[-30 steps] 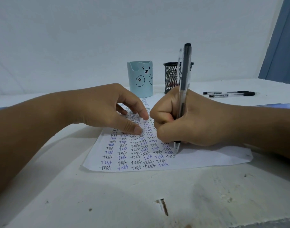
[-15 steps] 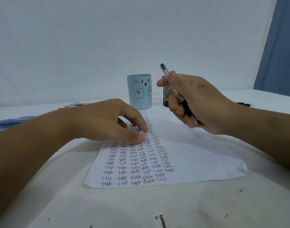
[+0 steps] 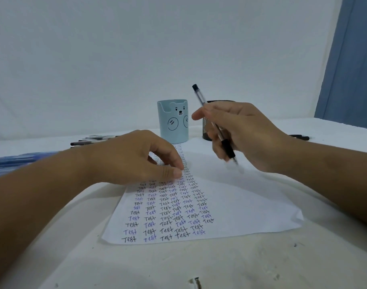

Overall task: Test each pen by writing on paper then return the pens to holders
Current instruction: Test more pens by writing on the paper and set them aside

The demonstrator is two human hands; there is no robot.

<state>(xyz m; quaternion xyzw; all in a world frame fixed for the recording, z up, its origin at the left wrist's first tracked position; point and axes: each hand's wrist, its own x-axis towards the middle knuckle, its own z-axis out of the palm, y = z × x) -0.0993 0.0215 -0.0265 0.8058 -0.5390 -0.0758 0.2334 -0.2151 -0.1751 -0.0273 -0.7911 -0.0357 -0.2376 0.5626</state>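
Since a moment ago my right hand (image 3: 243,136) has come up off the sheet, and the clear-barrelled pen (image 3: 215,126) that stood upright with its tip on the paper now slants in the air, black end cap up and to the left, black rubber grip and blurred tip pointing down toward the page. My fingers and thumb are curled round the slim plastic barrel, gripping it in front of the black mesh holder (image 3: 207,126). My left hand (image 3: 136,157) has stayed where it was, its curved fingertips and thumb pressing the sheet of paper (image 3: 241,205) flat.

The paper is thin and white, slightly curled at its right corner, and covered on its left half with columns of the handwritten word "Test" in black and blue ink. It lies on a rough, chalky white tabletop (image 3: 220,265), pitted and scuffed near me. Behind the sheet stands a smooth pale-blue cylindrical holder (image 3: 174,124) with a bear face drawn on it and a notch cut in its rim; the mesh holder stands just to its right. More pens (image 3: 89,140) lie far left, and a dark pen (image 3: 301,137) far right.
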